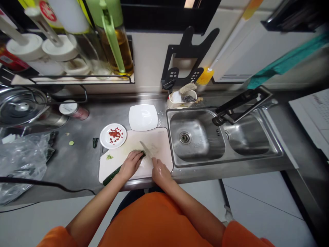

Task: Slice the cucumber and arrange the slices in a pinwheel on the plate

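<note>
A dark green cucumber [111, 176] lies slantwise on the white cutting board [164, 139], under my left hand [130, 165]. That hand is closed over it, and the cut end shows just past my fingertips. My right hand [160, 171] grips the handle of a kitchen knife [146, 148]. The blade points up and left, close beside the cucumber's cut end; whether it touches is hard to tell. Small green scraps [109, 157] rest on the board's left part. A round white plate [103, 139] with chopped red pieces overlaps the board's upper left corner.
Behind the board stands a white square dish [143, 117]. A steel double sink [195, 154] with a black faucet [228, 111] adjoins on the right. Leftward are a dark green cucumber-like end piece [95, 142], a plastic bag [23, 164] and a black cable [56, 185].
</note>
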`<action>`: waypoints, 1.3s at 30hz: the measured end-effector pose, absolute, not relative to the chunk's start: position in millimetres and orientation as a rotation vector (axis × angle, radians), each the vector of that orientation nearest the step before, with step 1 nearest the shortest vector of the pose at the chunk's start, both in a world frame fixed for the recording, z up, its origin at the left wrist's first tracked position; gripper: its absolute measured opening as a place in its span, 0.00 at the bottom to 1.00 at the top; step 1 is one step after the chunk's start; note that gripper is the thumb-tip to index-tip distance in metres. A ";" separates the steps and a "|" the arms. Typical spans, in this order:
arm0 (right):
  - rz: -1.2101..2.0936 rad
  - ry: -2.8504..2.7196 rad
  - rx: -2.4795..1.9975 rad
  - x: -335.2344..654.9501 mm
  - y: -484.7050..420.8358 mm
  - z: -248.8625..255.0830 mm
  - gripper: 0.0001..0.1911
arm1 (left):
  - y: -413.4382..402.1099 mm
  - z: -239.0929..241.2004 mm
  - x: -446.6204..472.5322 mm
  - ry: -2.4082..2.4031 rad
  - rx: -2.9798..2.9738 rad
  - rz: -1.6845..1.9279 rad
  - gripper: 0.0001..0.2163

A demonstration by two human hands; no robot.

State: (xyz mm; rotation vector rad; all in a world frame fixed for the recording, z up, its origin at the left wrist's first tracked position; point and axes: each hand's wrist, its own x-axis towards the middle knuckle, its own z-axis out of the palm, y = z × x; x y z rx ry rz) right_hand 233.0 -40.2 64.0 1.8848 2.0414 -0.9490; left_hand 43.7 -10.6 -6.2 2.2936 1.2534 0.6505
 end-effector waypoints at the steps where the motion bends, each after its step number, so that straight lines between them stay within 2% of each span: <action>1: -0.946 2.043 1.883 233.1 -41.0 63.4 0.21 | -10.2 -4.8 44.9 1.261 2.288 0.650 0.14; 11: -0.957 2.025 1.830 230.6 -25.4 60.4 0.20 | 4.8 -2.8 47.3 1.257 2.292 0.681 0.13; 24: -0.883 1.907 1.814 228.5 -45.0 98.0 0.23 | 7.5 1.4 46.8 1.218 2.271 0.699 0.11; 39: -0.943 1.847 1.797 228.2 -48.0 103.9 0.24 | 7.3 -4.1 43.4 1.241 2.295 0.637 0.11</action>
